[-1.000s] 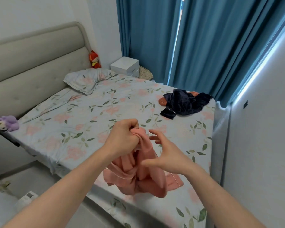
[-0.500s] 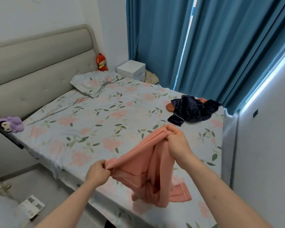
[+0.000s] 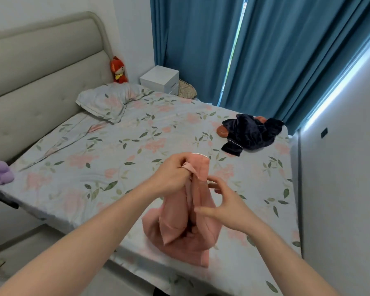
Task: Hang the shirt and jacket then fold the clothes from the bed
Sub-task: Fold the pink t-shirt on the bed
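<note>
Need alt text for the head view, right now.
The left hand grips a bunched pink garment above the floral bed; the right hand is open beside it. A dark navy garment lies farther back.

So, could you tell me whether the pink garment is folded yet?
Not folded: the pink garment hangs bunched from the left hand.
</note>
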Demonstrator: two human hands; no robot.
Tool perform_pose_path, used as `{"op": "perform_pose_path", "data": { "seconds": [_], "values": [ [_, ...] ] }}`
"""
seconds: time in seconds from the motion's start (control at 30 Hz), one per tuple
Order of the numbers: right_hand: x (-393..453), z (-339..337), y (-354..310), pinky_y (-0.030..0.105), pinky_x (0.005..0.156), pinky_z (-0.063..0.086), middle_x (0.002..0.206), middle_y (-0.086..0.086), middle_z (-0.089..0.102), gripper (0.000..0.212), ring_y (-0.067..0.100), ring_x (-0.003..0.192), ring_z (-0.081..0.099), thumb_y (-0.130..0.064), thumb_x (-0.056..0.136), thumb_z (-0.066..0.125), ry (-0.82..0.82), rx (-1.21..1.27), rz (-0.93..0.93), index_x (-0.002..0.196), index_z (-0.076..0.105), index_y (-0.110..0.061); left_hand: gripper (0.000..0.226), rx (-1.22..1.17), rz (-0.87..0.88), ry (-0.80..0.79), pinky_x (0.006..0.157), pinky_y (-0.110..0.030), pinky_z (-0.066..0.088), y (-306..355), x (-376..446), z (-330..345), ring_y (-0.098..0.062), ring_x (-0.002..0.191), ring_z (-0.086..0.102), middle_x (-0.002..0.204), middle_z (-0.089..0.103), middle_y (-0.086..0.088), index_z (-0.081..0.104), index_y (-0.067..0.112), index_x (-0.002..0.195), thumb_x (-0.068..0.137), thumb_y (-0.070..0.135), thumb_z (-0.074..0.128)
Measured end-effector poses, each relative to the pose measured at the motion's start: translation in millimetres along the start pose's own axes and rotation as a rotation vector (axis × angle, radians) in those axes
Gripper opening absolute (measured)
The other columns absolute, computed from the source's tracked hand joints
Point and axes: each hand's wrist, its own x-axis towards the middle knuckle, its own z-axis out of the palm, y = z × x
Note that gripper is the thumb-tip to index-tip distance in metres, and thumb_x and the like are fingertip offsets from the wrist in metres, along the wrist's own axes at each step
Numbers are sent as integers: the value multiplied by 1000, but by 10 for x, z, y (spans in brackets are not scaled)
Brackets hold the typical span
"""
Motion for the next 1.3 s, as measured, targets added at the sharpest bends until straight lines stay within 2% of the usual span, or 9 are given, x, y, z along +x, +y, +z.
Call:
{"op": "perform_pose_path", "data": {
  "seconds": [0.07, 0.13, 0.33, 0.5, 0.57, 0.7, 0.8, 1.07, 1.3],
  "values": [
    [126, 98, -289, 25, 68, 47, 81, -25, 67, 27, -5, 76, 59, -24, 82, 65, 108, -7, -74, 90, 63, -50, 20, -27, 94, -109, 73, -38, 59, 40, 71, -87, -17, 84, 70, 87, 73, -8, 66, 15, 84, 91, 2, 53],
    [222, 122, -479, 24, 63, 42, 69, -21, 66, 40, 0, 67, 56, -6, 82, 51, 254, 60, -119, 74, 67, -42, 12, -57, 140, -186, 73, -31, 54, -60, 150, -275, -12, 83, 67, 87, 71, -5, 65, 13, 89, 88, 2, 68],
    [342, 149, -748, 29, 47, 39, 65, -8, 63, 36, 11, 57, 52, -5, 74, 39, 356, 441, -104, 76, 72, -21, 106, 189, -248, -221, 110, -30, 42, -1262, 7, -663, -7, 133, 47, 145, 46, 14, 38, 41, 144, 55, 54, 95],
    [389, 230, -813, 15, 54, 46, 71, -4, 66, 36, 4, 65, 59, -10, 65, 37, 372, 522, -117, 81, 70, -10, 14, 155, -357, -150, 89, -43, 57, -2056, -202, -272, -1, 74, 62, 80, 72, 16, 71, 31, 89, 84, 35, 83],
    [378, 223, -768, 15, 57, 47, 72, -4, 66, 36, 4, 67, 60, -11, 65, 38, 368, 514, -95, 80, 70, -11, 13, 95, -359, -94, 89, -45, 56, -2168, -208, -136, -4, 79, 64, 87, 73, 12, 73, 23, 88, 87, 34, 80],
    [387, 235, -715, 18, 61, 50, 72, 0, 69, 35, 11, 71, 64, -10, 64, 40, 341, 533, -58, 80, 71, -11, 85, 66, -362, -225, 102, -30, 44, -2114, -97, 134, -15, 132, 45, 138, 44, 12, 43, 31, 147, 74, 33, 87],
    [378, 243, -735, 19, 58, 50, 69, -1, 67, 29, 14, 67, 62, 0, 76, 43, 314, 560, -70, 82, 70, -6, 93, 105, -254, -361, 104, -23, 35, -1952, 87, 386, -12, 141, 40, 148, 41, 9, 32, 26, 157, 79, 25, 82],
    [234, -132, -574, 23, 62, 47, 72, 2, 67, 40, 11, 70, 61, 13, 90, 38, 420, 494, -91, 83, 72, -8, 12, 192, -194, -443, 89, -30, 48, -1693, 500, 369, -12, 102, 63, 104, 70, 12, 73, 35, 95, 84, 29, 73],
    [6, -409, -168, 28, 71, 48, 74, -8, 71, 43, 6, 76, 62, -2, 89, 41, 609, 362, 18, 72, 73, -25, 18, 197, -94, -210, 87, -25, 47, -1619, 527, -347, 2, 98, 66, 98, 75, 18, 70, 23, 74, 92, 27, 76]
  ]
}}
